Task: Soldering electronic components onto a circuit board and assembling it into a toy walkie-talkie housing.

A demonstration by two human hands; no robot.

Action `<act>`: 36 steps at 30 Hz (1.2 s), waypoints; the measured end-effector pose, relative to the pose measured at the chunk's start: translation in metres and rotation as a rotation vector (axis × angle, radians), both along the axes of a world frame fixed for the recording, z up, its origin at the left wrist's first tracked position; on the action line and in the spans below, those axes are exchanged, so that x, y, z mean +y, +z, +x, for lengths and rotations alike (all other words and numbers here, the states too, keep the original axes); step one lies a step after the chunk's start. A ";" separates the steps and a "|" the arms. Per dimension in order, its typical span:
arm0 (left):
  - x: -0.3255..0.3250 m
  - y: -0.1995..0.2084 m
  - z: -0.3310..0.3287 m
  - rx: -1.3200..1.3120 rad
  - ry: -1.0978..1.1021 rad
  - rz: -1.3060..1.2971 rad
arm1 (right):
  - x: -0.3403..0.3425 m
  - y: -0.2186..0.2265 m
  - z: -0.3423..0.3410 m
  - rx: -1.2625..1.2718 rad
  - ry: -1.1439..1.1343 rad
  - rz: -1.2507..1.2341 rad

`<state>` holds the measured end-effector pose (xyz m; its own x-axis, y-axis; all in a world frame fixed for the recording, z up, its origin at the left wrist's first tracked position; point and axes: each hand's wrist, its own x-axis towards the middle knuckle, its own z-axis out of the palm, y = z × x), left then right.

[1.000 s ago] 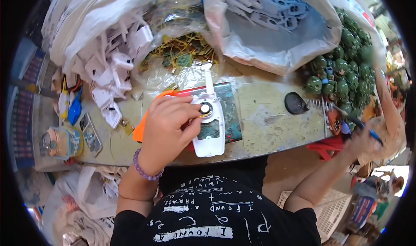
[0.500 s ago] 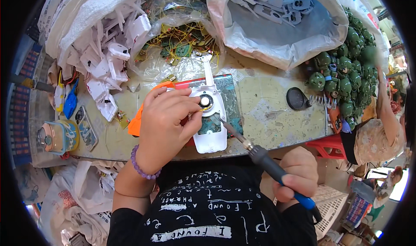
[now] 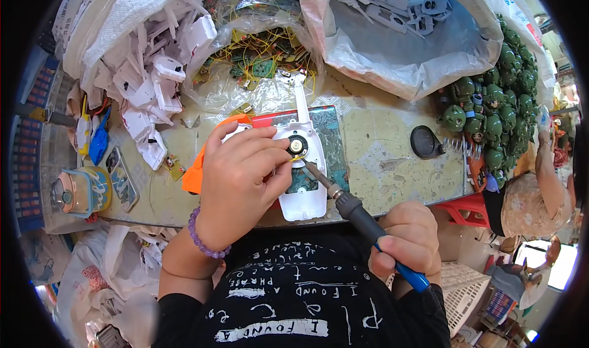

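The fingers of the left hand (image 3: 236, 185) are bent over the white plastic casing (image 3: 302, 164), their tips pinching at a thin yellow wire beside the small round speaker (image 3: 297, 144) seated in it, so the casing is kept pressed down on the greenish mat (image 3: 328, 141) near the front edge of the worktable (image 3: 392, 158). The right hand (image 3: 405, 240) is clenched around the dark grip of a soldering iron (image 3: 362, 219), whose blue end and cord run off below the fist. Compared with half a second ago, the iron has been brought in and its metal tip raised from the lower part of the casing to a spot just under the speaker, close to the left fingertips; a second ago the right arm was stretched far out to the right, toward the iron's stand (image 3: 457, 144). From this it can be judged that a joint at the speaker wire is about to be soldered. Whether the tip is actually touching the wire cannot be told, since the contact point is small and partly covered by the left thumb. An orange part (image 3: 195, 173) is largely hidden under the left hand. Around the table, bags of white parts (image 3: 153, 84), of wired circuit boards (image 3: 261, 63), of grey parts (image 3: 399, 4) and a heap of green toys (image 3: 497, 103) are cut off by the picture's rim, and another person's arm (image 3: 546, 170) is only partly seen at the right
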<state>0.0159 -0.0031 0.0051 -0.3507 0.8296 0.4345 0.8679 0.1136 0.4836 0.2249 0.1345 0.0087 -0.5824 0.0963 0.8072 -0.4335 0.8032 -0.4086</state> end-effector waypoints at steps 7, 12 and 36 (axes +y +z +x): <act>0.000 0.000 0.001 0.025 0.010 -0.003 | 0.003 0.005 0.001 -0.055 0.034 0.023; 0.000 0.001 0.001 0.028 0.005 -0.005 | 0.003 0.009 0.001 -0.085 0.047 0.034; 0.000 0.004 0.001 0.049 0.000 -0.022 | 0.006 -0.012 0.021 0.151 -0.392 -0.360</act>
<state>0.0167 -0.0027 0.0087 -0.3298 0.8389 0.4329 0.8904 0.1240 0.4379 0.2458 0.1406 -0.0033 -0.3280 0.5683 0.7546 -0.2049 0.7370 -0.6441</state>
